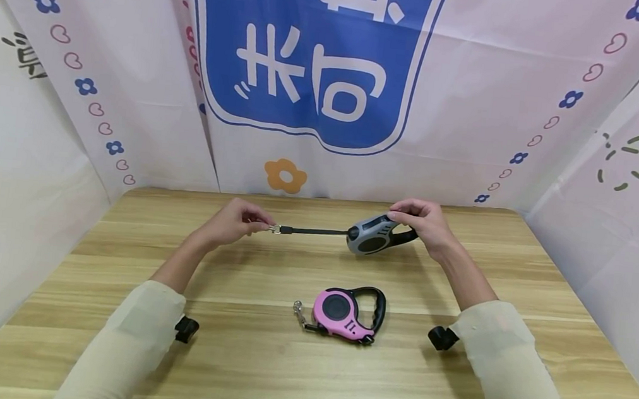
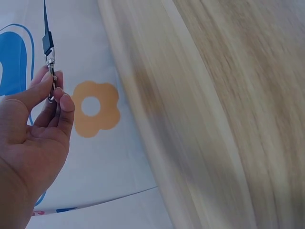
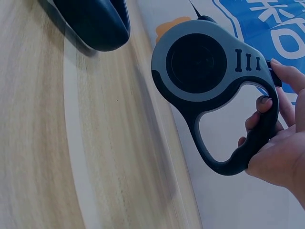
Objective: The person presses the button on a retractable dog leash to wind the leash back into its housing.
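Note:
A grey and black retractable dog leash (image 1: 372,234) is held over the far part of the table. My right hand (image 1: 421,221) grips its black handle, and in the right wrist view the fingers (image 3: 261,105) wrap through the handle loop with the thumb at the button. A short black strap (image 1: 316,231) runs straight from the casing to a metal clip (image 1: 276,228). My left hand (image 1: 238,221) pinches that clip between thumb and fingertips, as the left wrist view shows. Nearer to me, a pink and black retractable leash (image 1: 338,312) lies flat on the table.
The pink leash's silver clip (image 1: 299,312) lies at its left side. The wooden table (image 1: 247,370) ends at a printed cloth backdrop (image 1: 350,177), with more cloth at both sides. Black wrist devices (image 1: 187,330) sit at both sleeves.

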`<state>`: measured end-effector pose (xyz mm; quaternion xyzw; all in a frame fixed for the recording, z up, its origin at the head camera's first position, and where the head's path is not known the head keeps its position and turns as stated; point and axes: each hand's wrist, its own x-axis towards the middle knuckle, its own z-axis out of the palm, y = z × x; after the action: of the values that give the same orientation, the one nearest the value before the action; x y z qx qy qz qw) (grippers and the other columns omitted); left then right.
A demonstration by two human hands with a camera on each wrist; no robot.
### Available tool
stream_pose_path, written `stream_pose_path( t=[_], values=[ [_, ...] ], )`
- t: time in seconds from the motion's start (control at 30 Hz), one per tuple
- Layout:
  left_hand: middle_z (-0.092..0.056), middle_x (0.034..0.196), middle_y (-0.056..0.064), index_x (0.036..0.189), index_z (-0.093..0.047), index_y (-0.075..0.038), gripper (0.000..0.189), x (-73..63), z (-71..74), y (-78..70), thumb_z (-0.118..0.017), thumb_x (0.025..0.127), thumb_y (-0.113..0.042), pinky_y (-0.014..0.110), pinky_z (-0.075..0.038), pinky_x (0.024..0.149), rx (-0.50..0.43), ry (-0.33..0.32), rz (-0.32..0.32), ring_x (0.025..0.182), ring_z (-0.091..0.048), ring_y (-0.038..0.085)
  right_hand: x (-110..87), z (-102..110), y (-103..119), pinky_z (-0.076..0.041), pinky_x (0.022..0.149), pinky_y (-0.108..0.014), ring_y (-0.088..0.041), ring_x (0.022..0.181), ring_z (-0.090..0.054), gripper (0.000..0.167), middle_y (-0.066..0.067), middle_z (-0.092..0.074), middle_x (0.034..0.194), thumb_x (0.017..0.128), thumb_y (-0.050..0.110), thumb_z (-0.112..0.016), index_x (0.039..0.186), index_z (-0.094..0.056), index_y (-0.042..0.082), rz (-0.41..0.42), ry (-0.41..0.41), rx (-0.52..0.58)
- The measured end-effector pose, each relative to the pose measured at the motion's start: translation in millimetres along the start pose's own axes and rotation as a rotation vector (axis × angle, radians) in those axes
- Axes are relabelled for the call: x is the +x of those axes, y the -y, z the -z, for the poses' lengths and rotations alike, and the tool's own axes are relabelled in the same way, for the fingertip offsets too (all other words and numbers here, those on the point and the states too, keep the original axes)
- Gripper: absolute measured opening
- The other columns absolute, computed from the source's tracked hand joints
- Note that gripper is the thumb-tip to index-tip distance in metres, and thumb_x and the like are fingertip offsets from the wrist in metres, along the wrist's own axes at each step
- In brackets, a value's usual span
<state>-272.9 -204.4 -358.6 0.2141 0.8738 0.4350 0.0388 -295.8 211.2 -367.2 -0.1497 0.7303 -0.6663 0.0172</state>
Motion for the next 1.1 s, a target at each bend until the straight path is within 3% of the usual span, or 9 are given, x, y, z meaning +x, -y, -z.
stream_pose_path(
  t=[0.7, 0.9, 1.1],
  values=[
    [-0.072, 0.103, 0.027, 0.107, -0.077, 0.006, 0.014, 3.0, -5.3, -2.4, -0.068, 0.097, 0.003, 0.027, -0.049, 0.063, -0.013, 0.022, -0.008, 0.074, -0.057, 0.023, -0.2, -5.0, 2.1, -0.049, 0.082, -0.024, -0.011, 0.084, -0.059, 0.016, 0.007, -0.069, 0.086, 0.095, 0.003, -0.073, 0.091, -0.078, 0.018, -0.002, 0.009, 0.007],
    [-0.073, 0.103, 0.027, 0.106, -0.077, 0.005, 0.013, 3.6, -6.4, -1.1, -0.067, 0.098, 0.003, 0.025, -0.048, 0.062, -0.001, 0.022, -0.01, 0.075, -0.057, 0.027, 0.5, -5.7, 1.3, -0.049, 0.082, -0.024, -0.012, 0.085, -0.059, 0.014, 0.007, -0.069, 0.087, 0.095, 0.003, -0.073, 0.093, -0.078, 0.016, -0.004, 0.012, 0.002],
    [-0.073, 0.106, 0.027, 0.107, -0.077, 0.004, 0.014, 3.2, -6.3, -3.2, -0.066, 0.099, 0.002, 0.024, -0.047, 0.062, -0.008, 0.026, 0.014, 0.081, -0.058, 0.038, 0.9, -5.9, 1.8, -0.049, 0.083, -0.025, -0.012, 0.085, -0.059, 0.013, 0.006, -0.069, 0.087, 0.094, 0.004, -0.074, 0.093, -0.077, 0.016, -0.012, 0.007, 0.003]
  ],
)
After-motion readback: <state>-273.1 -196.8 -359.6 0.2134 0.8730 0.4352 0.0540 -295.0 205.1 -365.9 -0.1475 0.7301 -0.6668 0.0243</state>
